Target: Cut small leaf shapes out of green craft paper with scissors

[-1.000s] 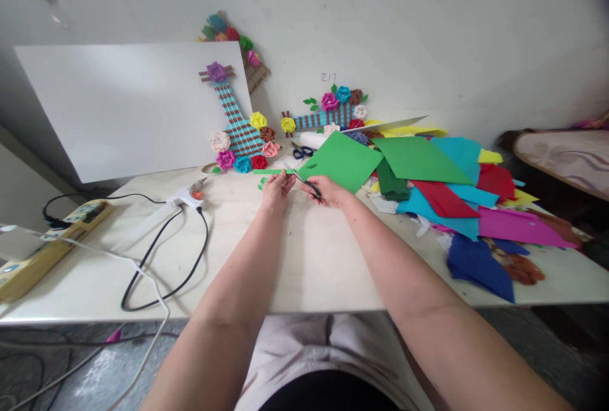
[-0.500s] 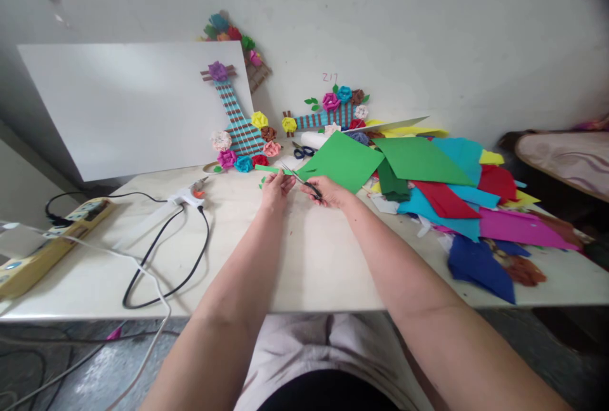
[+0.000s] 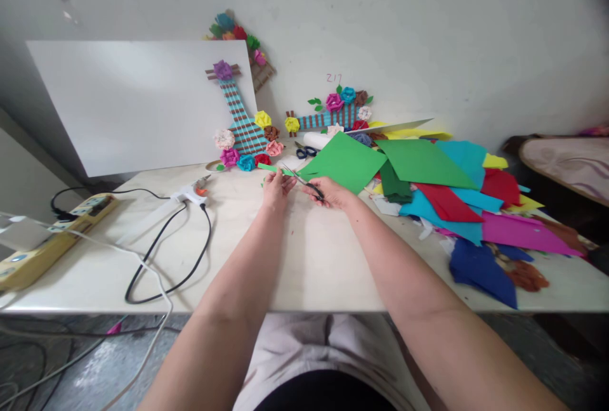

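Note:
My left hand [image 3: 278, 187] is closed on a narrow green paper strip [image 3: 269, 168], whose end sticks out to the left past the fingers. Around the black handles of a pair of scissors [image 3: 314, 191] my right hand [image 3: 334, 194] is closed. The scissor blades point up and left, right beside the left fingers and the strip. Just beyond the hands lies a large green paper sheet [image 3: 347, 163]. A second pair of scissors [image 3: 307, 152], with dark blue handles, rests on the table behind the left hand.
Left are a white glue gun [image 3: 188, 195], its looping black cord and a yellow power strip [image 3: 61, 233]. A flower-decorated paper guitar [image 3: 245, 129] leans on a white board [image 3: 137, 106]; a smaller one [image 3: 323, 118] is at the wall. Coloured sheets [image 3: 442, 202] pile up at right.
The view has shifted slightly, so the background sits a little further right. Both hands, the scissors and the green strip hold nearly the same pose.

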The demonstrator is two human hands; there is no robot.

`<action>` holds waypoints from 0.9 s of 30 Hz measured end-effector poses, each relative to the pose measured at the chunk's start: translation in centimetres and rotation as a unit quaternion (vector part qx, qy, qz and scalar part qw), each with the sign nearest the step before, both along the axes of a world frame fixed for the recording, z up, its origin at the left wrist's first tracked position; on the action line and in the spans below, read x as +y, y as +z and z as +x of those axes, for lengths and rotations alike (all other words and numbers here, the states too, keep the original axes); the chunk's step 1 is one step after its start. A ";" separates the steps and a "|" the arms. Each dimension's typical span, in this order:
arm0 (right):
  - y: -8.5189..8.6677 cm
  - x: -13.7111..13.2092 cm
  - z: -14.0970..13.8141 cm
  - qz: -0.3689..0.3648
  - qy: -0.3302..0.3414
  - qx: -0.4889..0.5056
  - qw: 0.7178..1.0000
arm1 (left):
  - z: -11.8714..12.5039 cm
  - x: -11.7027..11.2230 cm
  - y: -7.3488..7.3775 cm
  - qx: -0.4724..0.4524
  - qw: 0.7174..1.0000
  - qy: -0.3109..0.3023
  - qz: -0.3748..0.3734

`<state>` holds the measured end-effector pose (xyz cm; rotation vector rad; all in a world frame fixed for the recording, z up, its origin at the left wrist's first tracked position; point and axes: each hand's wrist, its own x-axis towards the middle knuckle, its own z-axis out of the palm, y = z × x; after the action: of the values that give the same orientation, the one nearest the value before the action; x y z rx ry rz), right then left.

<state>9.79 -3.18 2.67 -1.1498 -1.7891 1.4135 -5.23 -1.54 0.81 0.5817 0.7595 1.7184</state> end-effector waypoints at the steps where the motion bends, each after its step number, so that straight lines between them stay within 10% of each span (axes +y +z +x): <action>1: 0.0 0.0 0.0 0.000 0.000 -0.001 1.000 | 0.0 0.0 0.0 -0.001 1.000 0.000 -0.001; 27: 0.1 -0.1 0.5 -0.022 0.037 0.008 0.999 | -0.7 0.4 -0.2 0.006 1.000 -0.002 0.003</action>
<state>10.30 -3.27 2.73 -1.1028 -1.8146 1.5071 -5.89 -1.18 0.63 0.5972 0.7612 1.7151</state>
